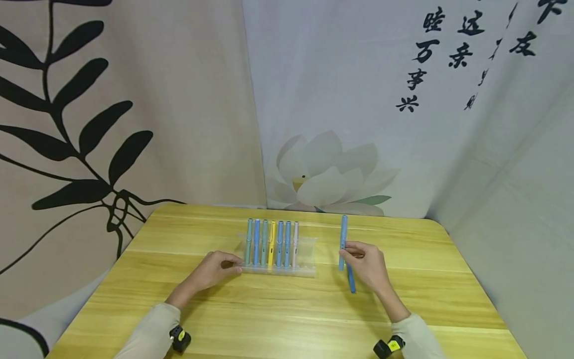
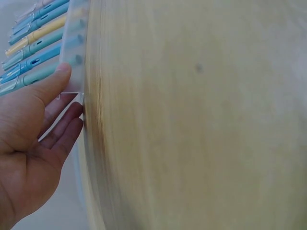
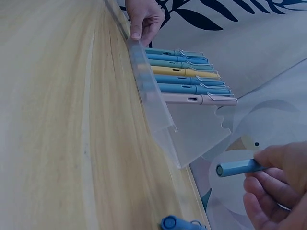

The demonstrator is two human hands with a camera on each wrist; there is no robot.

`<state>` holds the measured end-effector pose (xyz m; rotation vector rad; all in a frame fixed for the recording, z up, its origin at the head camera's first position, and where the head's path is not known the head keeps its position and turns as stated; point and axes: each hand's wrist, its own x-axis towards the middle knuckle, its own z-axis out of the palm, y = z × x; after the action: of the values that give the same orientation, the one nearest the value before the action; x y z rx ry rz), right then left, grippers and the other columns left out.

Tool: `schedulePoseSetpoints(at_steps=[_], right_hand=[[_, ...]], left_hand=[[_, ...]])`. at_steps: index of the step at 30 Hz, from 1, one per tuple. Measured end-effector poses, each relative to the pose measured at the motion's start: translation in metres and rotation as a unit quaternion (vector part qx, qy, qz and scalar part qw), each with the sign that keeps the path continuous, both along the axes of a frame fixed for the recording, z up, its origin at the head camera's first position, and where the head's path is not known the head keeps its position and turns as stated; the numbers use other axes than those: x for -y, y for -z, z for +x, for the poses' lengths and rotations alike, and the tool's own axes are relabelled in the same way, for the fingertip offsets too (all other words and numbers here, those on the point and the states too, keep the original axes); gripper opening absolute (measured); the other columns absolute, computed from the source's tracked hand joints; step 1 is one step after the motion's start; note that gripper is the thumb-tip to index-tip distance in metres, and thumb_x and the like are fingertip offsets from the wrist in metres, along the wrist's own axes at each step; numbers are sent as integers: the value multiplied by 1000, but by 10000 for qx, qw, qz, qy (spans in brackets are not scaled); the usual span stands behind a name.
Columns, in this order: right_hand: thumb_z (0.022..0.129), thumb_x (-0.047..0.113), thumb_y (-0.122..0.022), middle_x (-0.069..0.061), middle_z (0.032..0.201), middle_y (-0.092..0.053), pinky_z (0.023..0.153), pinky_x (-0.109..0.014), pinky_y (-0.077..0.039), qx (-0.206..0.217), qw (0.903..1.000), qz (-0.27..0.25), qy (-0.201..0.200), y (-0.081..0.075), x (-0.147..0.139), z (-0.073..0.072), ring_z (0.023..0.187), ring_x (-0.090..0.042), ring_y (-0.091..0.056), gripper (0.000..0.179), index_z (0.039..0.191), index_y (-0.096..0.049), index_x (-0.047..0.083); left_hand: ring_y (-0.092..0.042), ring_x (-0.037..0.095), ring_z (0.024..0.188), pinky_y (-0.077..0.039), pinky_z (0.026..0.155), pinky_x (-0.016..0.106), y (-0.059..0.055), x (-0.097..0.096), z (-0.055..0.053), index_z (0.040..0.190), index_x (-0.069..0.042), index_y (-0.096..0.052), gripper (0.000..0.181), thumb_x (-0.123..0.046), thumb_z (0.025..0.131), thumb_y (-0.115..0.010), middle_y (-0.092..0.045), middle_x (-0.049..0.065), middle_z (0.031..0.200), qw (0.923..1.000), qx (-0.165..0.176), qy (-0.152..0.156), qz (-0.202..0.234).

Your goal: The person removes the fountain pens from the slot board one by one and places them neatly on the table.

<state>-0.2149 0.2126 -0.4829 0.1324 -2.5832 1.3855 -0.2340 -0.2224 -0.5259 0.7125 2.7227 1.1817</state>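
A clear plastic pen rack [image 1: 307,257] stands on the table, holding a row of several pens: green, blue, a yellow pen [image 1: 271,243] and a pale pink pen [image 1: 295,244] at the right end. My left hand [image 1: 219,267] grips the rack's left front corner, thumb on the front wall [image 2: 73,79]. To the right of the rack, my right hand [image 1: 368,263] pinches a blue pen [image 1: 344,230] between thumb and fingers. Another blue pen [image 1: 351,280] lies on the table just under that hand; its end [image 3: 175,222] shows at the bottom of the right wrist view.
Unfilled slots remain at the rack's right end [image 3: 199,136]. The wooden table [image 1: 269,319] reaches back to a hanging cloth [image 1: 202,124] with leaf, lotus and writing prints. Black wrist cameras sit by both sleeves [image 1: 154,329].
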Motion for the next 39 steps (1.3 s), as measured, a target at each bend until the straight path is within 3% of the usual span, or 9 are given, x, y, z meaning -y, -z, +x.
schedulePoseSetpoints(at_steps=[21, 33, 39], right_hand=[[93, 29, -78, -8, 102, -78, 79, -31, -61, 292, 9990, 126, 307, 9, -26, 10, 96, -25, -74, 32, 116, -77, 7], [95, 29, -76, -10, 102, -78, 82, -42, -61, 495, 9979, 214, 373, 16, -37, 14, 95, -27, -73, 34, 118, -76, 5], [94, 28, -76, -10, 102, -78, 77, -35, -60, 675, 9963, 162, 501, 24, -41, 16, 95, -25, -73, 33, 117, -76, 5]], left_hand=[[-68, 30, 113, -56, 96, 50, 0, 1, 2, 119, -8, -76, 26, -22, 97, -72, -74, 7, 119, 10000, 33, 18, 69], [-68, 30, 112, -56, 96, 50, -1, 0, 2, 119, -8, -76, 26, -23, 97, -72, -74, 7, 119, 10000, 29, 2, 50], [-68, 31, 113, -55, 97, 50, -2, -1, 2, 119, -6, -75, 27, -22, 98, -71, -74, 9, 120, 10000, 29, 7, 11]])
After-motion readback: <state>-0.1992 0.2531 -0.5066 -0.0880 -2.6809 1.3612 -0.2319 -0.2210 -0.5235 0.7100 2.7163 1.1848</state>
